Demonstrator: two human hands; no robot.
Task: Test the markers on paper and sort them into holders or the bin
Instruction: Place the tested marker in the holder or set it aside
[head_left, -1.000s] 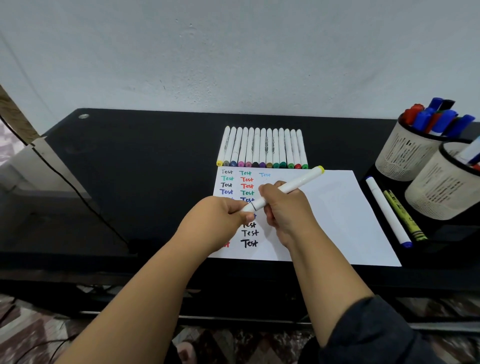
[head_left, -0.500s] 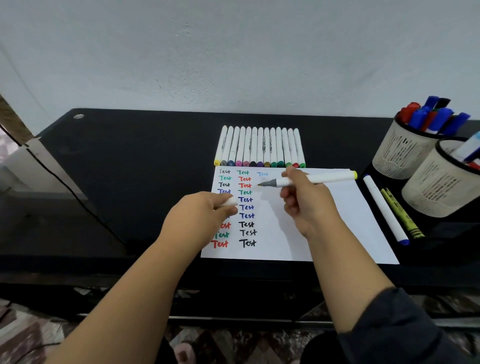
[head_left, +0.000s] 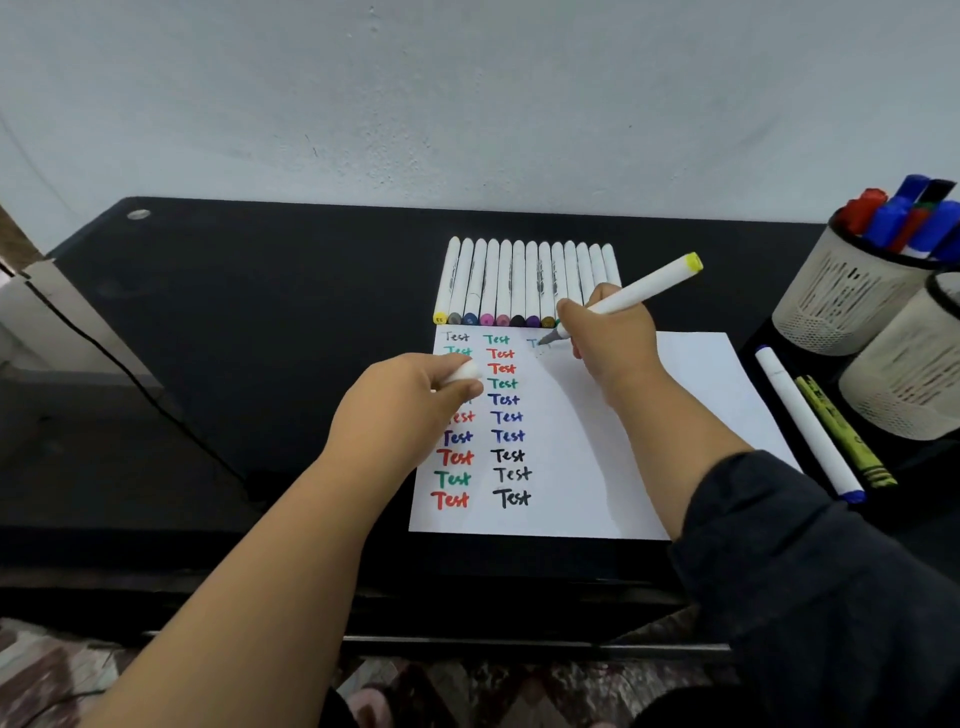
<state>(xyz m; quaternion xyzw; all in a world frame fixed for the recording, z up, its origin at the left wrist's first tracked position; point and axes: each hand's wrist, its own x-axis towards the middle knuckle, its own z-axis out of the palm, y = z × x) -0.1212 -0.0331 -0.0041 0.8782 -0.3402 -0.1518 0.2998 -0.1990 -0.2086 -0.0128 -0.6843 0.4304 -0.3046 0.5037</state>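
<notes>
Since half a second ago your right hand (head_left: 613, 343) has tipped the white marker (head_left: 641, 288) down, its grey tip now touching the paper (head_left: 623, 441) beside a faint third-column mark. Your fingers grip its barrel, hiding part of the marker row (head_left: 519, 280) behind. Your left hand (head_left: 405, 405) pinches the white cap (head_left: 465, 371), covering several "Test" words. Two mesh holders (head_left: 852, 306) stand right, with a loose marker (head_left: 805, 421) and a crayon (head_left: 841, 431) just beside them.

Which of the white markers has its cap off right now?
The yellow-ended marker gripped in the right hand, grey tip on the paper. The left hand holds its cap; every other marker is capped.
</notes>
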